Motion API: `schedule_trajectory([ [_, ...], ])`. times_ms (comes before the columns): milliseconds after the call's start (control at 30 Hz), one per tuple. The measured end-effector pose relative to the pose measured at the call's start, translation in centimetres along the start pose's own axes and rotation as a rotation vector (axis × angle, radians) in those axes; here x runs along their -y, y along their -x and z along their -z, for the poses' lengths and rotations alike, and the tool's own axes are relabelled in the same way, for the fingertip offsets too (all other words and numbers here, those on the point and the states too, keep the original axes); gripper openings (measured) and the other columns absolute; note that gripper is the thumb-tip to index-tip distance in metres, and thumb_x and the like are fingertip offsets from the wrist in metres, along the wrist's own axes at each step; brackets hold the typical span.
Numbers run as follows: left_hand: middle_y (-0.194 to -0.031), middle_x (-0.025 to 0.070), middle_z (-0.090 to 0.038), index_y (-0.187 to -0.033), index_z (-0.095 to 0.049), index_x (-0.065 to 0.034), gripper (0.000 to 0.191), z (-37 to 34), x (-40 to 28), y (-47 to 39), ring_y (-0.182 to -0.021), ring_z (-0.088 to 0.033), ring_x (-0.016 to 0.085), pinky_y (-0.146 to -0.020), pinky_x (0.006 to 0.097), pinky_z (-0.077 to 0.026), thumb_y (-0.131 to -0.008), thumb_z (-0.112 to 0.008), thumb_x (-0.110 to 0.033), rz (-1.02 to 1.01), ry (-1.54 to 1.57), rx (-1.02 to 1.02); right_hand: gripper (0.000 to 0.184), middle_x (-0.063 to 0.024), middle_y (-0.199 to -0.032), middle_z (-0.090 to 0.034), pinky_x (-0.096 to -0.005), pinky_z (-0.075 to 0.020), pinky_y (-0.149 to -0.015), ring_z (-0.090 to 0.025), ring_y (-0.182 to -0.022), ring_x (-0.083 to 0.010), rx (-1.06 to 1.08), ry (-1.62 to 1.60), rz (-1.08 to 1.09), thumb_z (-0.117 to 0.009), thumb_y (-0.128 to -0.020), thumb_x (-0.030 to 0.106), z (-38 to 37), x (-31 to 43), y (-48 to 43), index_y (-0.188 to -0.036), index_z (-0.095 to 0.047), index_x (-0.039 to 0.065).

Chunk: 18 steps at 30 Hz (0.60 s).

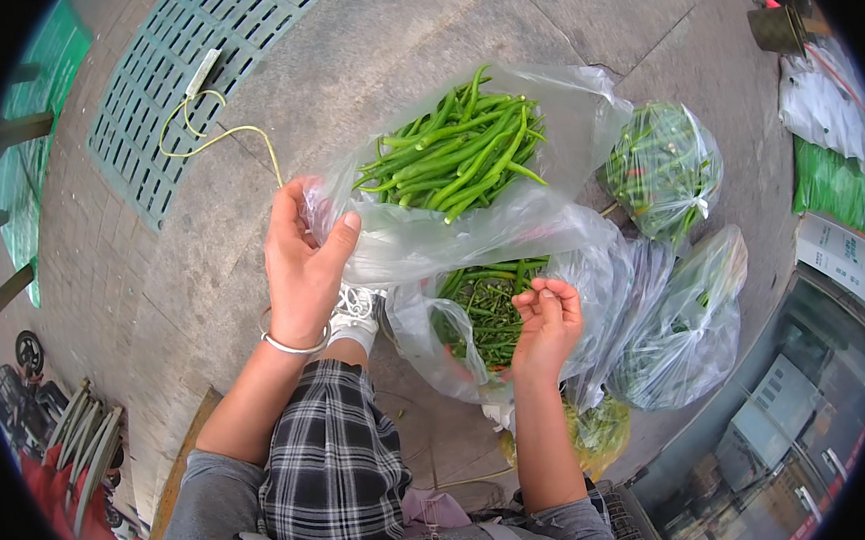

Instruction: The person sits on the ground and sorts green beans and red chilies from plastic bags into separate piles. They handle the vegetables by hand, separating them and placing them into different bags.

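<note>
My left hand (pixel 307 256) grips the left edge of a clear plastic bag (pixel 468 237) between thumb and fingers. Long green chili peppers (pixel 461 147) lie heaped in this wide-mouthed bag. My right hand (pixel 549 322) is raised over the right side of a second clear bag (pixel 414 324), its thumb near the curled fingertips; whether something small is pinched there cannot be told. Inside that lower bag are a few whole green peppers and many small green stems or pieces (pixel 488 319).
A tied bag of green and red peppers (pixel 658 164) and another filled clear bag (pixel 685 327) stand at right. Below is a yellowish bag (pixel 602 431). A power strip (pixel 203 74) with a yellow cord rests on a drain grate (pixel 159 131). A glass-fronted case (pixel 773 412) is at lower right.
</note>
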State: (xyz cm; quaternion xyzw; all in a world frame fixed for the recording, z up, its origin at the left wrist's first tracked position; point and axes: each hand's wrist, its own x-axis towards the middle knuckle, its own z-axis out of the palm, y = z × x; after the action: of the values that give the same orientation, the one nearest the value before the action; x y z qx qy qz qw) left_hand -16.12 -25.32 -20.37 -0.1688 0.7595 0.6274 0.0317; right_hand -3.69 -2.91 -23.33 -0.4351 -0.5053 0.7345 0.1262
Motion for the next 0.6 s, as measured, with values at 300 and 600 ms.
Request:
schedule_trajectory([
  [300, -0.059, -0.0037, -0.053, -0.087, -0.059, -0.0019, 0.01, 0.8, -3.3, 1.8, -0.057, -0.049, 0.005, -0.054, 0.0191, -0.038, -0.08, -0.067, -0.003, 0.074, -0.101, 0.515, 0.026, -0.0116, -0.089, -0.066, -0.0316, -0.0491, -0.074, -0.064, -0.081, -0.022, 0.341, 1.052, -0.099, -0.055, -0.084, 0.009, 4.3, -11.5, -2.0, -0.108, -0.056, 0.002],
  [600, -0.079, 0.0179, -0.066, -0.107, -0.057, 0.0005, 0.053, -0.2, 5.0, 3.9, -0.074, -0.063, 0.037, -0.068, 0.0418, -0.049, -0.082, -0.063, -0.045, -0.207, -0.846, 1.019, 0.042, -0.0122, -0.091, -0.067, -0.0367, -0.0499, -0.073, -0.066, -0.081, -0.026, 0.894, 1.081, -0.403, -0.058, -0.081, 0.021, 2.4, -11.6, 0.8, -0.119, -0.052, 0.005],
])
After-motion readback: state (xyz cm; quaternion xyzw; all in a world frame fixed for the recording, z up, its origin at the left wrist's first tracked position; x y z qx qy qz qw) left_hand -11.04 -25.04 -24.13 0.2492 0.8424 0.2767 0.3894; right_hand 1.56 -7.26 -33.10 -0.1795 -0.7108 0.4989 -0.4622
